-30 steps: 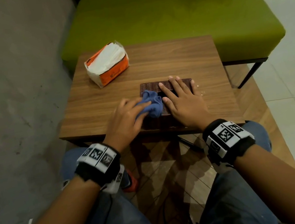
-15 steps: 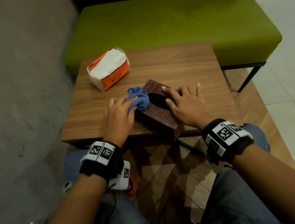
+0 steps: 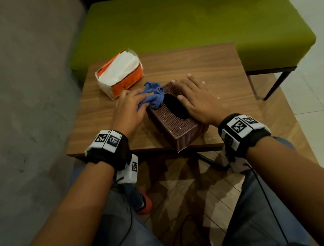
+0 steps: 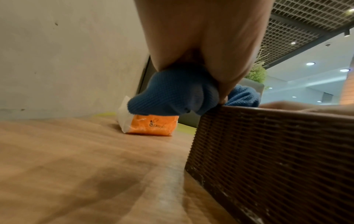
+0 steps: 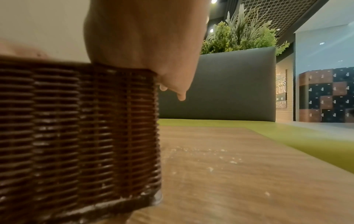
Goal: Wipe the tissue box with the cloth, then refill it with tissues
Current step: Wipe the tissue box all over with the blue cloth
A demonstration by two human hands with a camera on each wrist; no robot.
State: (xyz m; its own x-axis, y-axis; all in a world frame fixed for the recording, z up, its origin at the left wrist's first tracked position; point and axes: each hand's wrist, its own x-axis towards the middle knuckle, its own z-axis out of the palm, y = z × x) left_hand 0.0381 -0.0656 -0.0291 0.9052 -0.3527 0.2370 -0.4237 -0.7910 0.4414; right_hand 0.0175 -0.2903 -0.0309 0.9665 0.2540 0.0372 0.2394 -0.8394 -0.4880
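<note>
A brown woven tissue box (image 3: 174,121) (image 4: 268,151) (image 5: 76,128) stands on the wooden table (image 3: 201,67), turned diagonally, with its near corner at the table's front edge. Its dark oval slot (image 3: 174,105) faces up. My left hand (image 3: 130,108) grips a bunched blue cloth (image 3: 153,96) (image 4: 172,94) against the box's far left top edge. My right hand (image 3: 197,99) lies flat on the box's top right side, fingers straight. An orange and white tissue pack (image 3: 121,76) (image 4: 151,124) lies at the table's back left.
A green bench (image 3: 184,21) stands right behind the table. A grey wall (image 3: 18,101) runs along the left. White crumbs (image 5: 210,159) dot the table to the right of the box. My knees are under the table's front edge.
The box has been turned from lying square to a diagonal. My left hand with the cloth has moved up to the box's far left edge. My right hand stayed flat on top.
</note>
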